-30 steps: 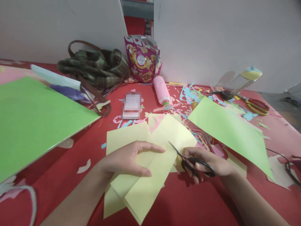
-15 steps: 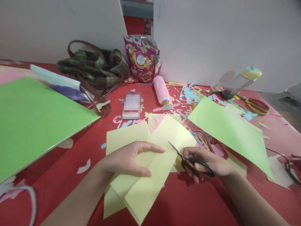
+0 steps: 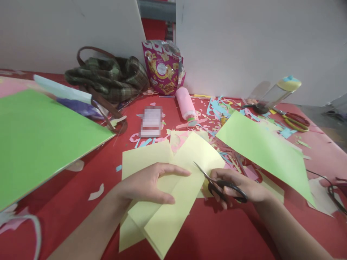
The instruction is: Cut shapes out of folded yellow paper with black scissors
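Note:
Several sheets of pale yellow paper (image 3: 187, 195) lie overlapped at odd angles in front of me, the top one looking folded. My left hand (image 3: 154, 182) rests over them, thumb and forefinger spread apart on the paper. In my right hand (image 3: 238, 186) is a pair of scissors (image 3: 227, 190) with black handles, my fingers through the loops. The blades point up and left over the yellow paper, and look nearly closed. Beneath my right hand, part of the paper's right edge is hidden.
Green sheets (image 3: 54, 141) lie at left and a light green sheet (image 3: 265, 155) at right. Paper scraps (image 3: 217, 108), a pink bottle (image 3: 185, 104), a snack bag (image 3: 164, 68), a plaid bag (image 3: 108, 77), a clear container (image 3: 279, 92) and red-yellow-handled scissors (image 3: 296, 121) stand or lie farther back.

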Motion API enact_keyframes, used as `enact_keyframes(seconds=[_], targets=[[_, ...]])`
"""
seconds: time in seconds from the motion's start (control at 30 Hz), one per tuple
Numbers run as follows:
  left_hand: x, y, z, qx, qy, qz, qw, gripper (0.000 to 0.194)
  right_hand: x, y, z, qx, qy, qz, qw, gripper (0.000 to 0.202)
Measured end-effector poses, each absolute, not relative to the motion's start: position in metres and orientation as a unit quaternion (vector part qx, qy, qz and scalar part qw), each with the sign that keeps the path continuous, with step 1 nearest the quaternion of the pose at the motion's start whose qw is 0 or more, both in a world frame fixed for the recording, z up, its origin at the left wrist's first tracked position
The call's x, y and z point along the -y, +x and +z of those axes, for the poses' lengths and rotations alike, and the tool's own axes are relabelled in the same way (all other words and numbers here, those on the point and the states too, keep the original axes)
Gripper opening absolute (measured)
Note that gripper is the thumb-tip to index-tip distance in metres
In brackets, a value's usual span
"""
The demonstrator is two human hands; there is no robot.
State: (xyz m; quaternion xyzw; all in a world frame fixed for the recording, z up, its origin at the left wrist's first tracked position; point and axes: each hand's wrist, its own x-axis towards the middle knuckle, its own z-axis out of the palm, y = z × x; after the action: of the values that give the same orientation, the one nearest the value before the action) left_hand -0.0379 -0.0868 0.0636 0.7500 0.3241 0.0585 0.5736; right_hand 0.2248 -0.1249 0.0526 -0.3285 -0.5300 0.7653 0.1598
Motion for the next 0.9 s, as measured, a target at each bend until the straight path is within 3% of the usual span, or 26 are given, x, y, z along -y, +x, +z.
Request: enact_keyframes(seconds=[0.9], targets=[[0.0861, -0.0376, 0.0649, -0.323, 0.750, 0.058, 0.574, 0.057, 0.1238, 0.2244, 0.0524, 0.520, -0.346, 0.764, 0.159, 0.037]])
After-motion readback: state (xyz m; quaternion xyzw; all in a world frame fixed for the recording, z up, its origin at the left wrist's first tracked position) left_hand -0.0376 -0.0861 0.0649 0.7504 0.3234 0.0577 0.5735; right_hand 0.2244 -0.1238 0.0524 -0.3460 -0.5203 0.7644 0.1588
